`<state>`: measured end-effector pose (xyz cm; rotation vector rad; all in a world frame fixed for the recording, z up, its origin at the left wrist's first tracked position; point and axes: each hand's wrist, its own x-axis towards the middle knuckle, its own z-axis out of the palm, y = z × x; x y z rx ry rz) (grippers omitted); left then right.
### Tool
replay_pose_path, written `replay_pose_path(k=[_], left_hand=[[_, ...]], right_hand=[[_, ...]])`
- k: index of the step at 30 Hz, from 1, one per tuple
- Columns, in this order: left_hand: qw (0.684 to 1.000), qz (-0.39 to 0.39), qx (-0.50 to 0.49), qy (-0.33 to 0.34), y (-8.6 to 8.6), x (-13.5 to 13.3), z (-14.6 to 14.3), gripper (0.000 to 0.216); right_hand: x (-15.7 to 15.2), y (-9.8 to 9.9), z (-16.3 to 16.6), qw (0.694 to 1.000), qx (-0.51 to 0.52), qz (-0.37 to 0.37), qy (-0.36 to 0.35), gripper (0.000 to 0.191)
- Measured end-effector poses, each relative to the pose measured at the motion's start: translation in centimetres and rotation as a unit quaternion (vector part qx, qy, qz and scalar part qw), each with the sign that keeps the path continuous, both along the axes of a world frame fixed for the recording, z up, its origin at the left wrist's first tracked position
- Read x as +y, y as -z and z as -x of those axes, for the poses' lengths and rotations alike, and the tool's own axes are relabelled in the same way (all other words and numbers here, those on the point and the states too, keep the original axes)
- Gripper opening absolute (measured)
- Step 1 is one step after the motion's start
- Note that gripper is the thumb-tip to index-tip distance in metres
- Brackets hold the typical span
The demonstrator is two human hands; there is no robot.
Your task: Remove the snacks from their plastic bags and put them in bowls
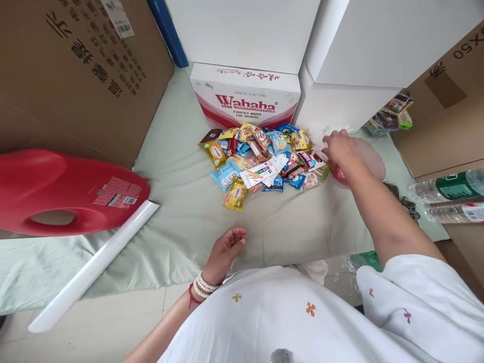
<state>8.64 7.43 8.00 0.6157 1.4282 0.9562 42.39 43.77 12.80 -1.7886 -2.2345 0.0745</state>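
A pile of small wrapped snacks (260, 159) lies on the green-grey cloth (287, 227), with blue, yellow, brown and white packets mixed together. To its right, my right hand (340, 146) reaches over a round, pink, see-through plastic thing (366, 156); whether that is a bowl or a bag I cannot tell. Its fingers bend down at the left side of this, beside some clear plastic, and what they pinch is hidden. My left hand (227, 249) is held near my body, below the pile, its fingers loosely curled together around nothing visible.
A Wahaha water carton (249, 98) stands behind the snacks, among white boxes (242, 30). On the left are a brown carton (75, 65), a red plastic jug (68, 186) and a white strip (94, 267) jutting past the cloth edge. Plastic bottles (454, 186) lie at the right.
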Motion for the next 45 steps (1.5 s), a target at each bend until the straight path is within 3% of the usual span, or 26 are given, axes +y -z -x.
replay_pose_path(k=[3,5,7,9,12,15,17,19,23,25,29,33,35,37,39,42,45], left_hand=[[1.0,-0.031,0.004,0.002,-0.4,0.3,0.4,0.039],[0.999,-0.04,0.005,-0.003,-0.3,0.4,1.0,0.039],[0.999,-0.044,-0.003,-0.004,0.0,0.6,1.3,0.039],[0.998,-0.055,-0.017,0.007,0.0,1.4,1.0,0.041],[0.995,-0.083,-0.044,0.024,-0.2,3.6,-0.6,0.046],[0.99,-0.094,-0.084,0.068,-0.2,6.0,-2.6,0.059],[0.983,-0.11,-0.09,0.119,0.2,6.8,-3.7,0.055],[0.98,-0.118,-0.078,0.137,0.6,6.9,-4.4,0.048],[0.991,-0.08,-0.061,0.091,1.1,5.7,-5.0,0.046],[0.993,-0.081,-0.052,0.065,1.0,5.2,-5.2,0.047],[0.993,-0.113,-0.016,0.038,0.9,5.0,-5.4,0.058],[0.988,-0.133,0.017,0.076,1.2,5.3,-5.3,0.039],[0.99,-0.117,0.009,0.082,1.4,5.2,-5.4,0.039],[0.992,-0.104,0.01,0.064,1.6,4.9,-5.7,0.037],[0.993,-0.109,0.021,0.047,1.6,4.5,-6.2,0.032],[0.99,-0.123,0.016,0.073,1.6,4.1,-6.8,0.028],[0.989,-0.113,-0.008,0.096,1.4,4.0,-6.7,0.026]], right_hand=[[-0.4,-0.2,0.6,1.0,0.012,0.003,-0.01,0.043],[-2.2,-1.1,0.1,0.999,0.026,-0.018,-0.027,0.043],[-5.4,-1.9,-0.4,0.995,0.076,-0.033,-0.063,0.033],[-9.7,-2.1,0.0,0.973,0.196,-0.019,-0.117,0.024],[-16.6,-0.7,2.3,0.919,0.327,0.089,-0.203,0.017],[-21.5,1.7,5.2,0.878,0.355,0.175,-0.268,0.014],[-23.3,3.3,6.5,0.869,0.365,0.189,-0.275,0.014],[-24.5,4.7,7.1,0.876,0.391,0.169,-0.225,0.015],[-26.2,6.5,7.2,0.881,0.452,0.122,-0.068,0.02],[-26.7,6.8,7.2,0.876,0.461,0.132,-0.057,0.019],[-26.8,6.7,7.5,0.862,0.459,0.166,-0.134,0.015],[-26.4,6.5,7.5,0.855,0.45,0.178,-0.185,0.017],[-26.5,6.5,7.4,0.875,0.449,0.137,-0.12,0.021],[-27.1,6.5,7.6,0.884,0.457,0.097,-0.01,0.027],[-27.9,6.5,8.2,0.868,0.476,0.133,0.039,0.034],[-28.9,6.4,9.9,0.803,0.529,0.274,-0.016,0.036],[-29.4,6.6,11.5,0.742,0.581,0.332,-0.03,0.035]])
